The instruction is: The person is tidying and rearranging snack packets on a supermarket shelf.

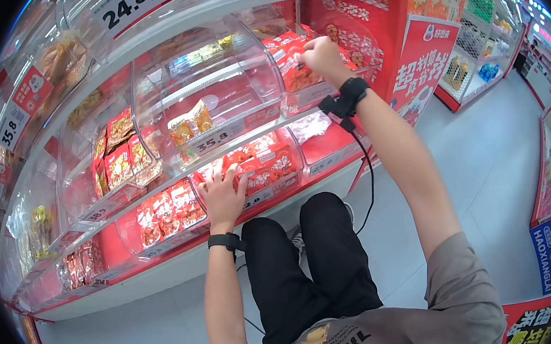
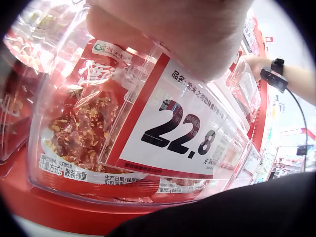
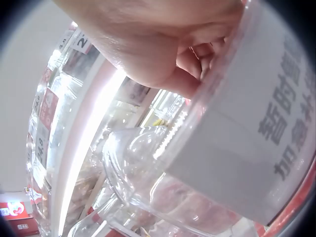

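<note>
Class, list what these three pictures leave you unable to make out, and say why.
- Right wrist view: what the fingers of the bare right hand touch, hidden behind the white rectangular label.
- Left wrist view: the upper part of the bare left hand, cut off by the top edge.
- Head view: any small print on the central white rectangular 35.8 price tag, too small to read.

Shelf (image 1: 134, 284): bins in tiers. Left hand (image 1: 224, 197) at lower packets (image 1: 268, 161), above price tag (image 2: 170, 131) on bin front. Right hand (image 1: 324, 59) farther right, at upper packets (image 1: 287, 51). Poster (image 1: 425, 68) right of shelf.
</note>
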Motion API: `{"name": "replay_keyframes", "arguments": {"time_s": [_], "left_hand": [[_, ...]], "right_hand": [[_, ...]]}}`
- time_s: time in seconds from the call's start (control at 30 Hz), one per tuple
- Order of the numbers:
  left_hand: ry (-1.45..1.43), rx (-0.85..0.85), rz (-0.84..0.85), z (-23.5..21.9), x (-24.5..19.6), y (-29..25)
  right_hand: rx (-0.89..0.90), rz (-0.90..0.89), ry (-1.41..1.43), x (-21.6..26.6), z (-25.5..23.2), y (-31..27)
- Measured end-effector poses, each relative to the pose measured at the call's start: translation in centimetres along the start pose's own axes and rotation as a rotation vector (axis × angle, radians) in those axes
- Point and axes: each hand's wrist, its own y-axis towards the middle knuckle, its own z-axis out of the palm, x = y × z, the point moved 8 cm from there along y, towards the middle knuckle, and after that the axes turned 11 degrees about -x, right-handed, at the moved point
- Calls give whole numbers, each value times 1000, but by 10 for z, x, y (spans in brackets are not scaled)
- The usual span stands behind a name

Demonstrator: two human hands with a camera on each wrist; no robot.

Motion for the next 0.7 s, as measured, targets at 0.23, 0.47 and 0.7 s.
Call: {"name": "replay_keyframes", "arguments": {"time_s": [0.23, 0.47, 0.7], "left_hand": [[-25, -9, -9, 3, 3, -3], [32, -76, 34, 6, 5, -6], [29, -38, 31, 9, 9, -6]], "right_hand": [[-81, 9, 641, 22, -123, -49], [417, -236, 629, 65, -48, -174], [232, 137, 749, 43, 54, -218]]}}
